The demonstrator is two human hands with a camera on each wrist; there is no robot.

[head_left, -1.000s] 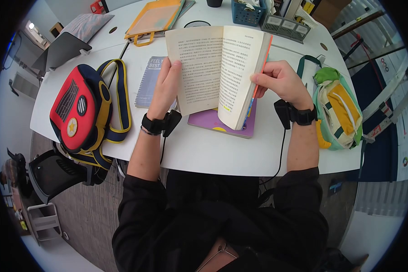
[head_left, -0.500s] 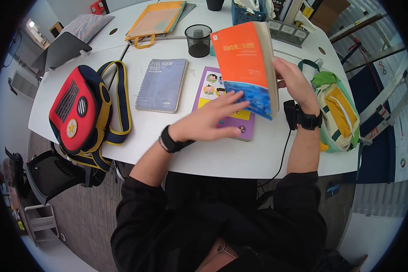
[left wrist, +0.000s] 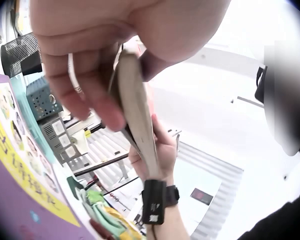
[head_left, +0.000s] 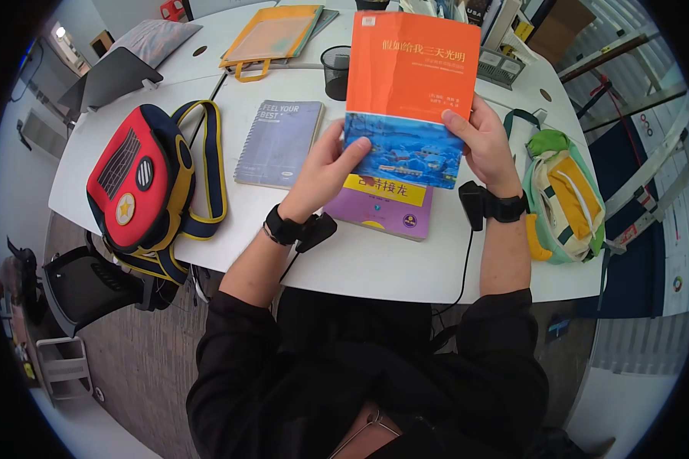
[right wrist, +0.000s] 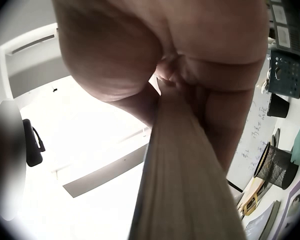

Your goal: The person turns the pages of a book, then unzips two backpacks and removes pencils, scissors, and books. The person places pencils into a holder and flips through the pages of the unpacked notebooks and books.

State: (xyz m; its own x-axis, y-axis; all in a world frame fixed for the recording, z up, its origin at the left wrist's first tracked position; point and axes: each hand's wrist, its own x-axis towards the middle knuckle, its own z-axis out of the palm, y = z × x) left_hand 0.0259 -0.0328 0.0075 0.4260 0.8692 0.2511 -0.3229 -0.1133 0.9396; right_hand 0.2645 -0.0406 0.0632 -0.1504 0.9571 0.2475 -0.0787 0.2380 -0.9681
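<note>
A closed book with an orange and blue cover (head_left: 413,84) is held up over the table, its front facing the head camera. The left hand (head_left: 323,170) grips its lower left edge, thumb on the blue part. On the lower right edge, the right hand (head_left: 488,145) pinches it, thumb in front and fingers behind. Both wrist views show the page block (left wrist: 135,95) (right wrist: 182,170) between thumb and fingers. Beneath it a purple book (head_left: 383,218) lies on the table, partly covered. A blue-grey spiral notebook (head_left: 275,141) lies to its left.
A red and navy backpack (head_left: 130,180) stands at the left; a green and yellow bag (head_left: 566,199) at the right. Behind are a mesh cup (head_left: 335,73), an orange-edged folder (head_left: 272,34), a grey rack (head_left: 499,69) and a laptop (head_left: 119,76). The table's front edge (head_left: 375,297) curves near the body.
The book was open, then closed and turned to show its cover. The left hand let go of it, then took its lower left edge. It is now more upright and faces the head camera.
</note>
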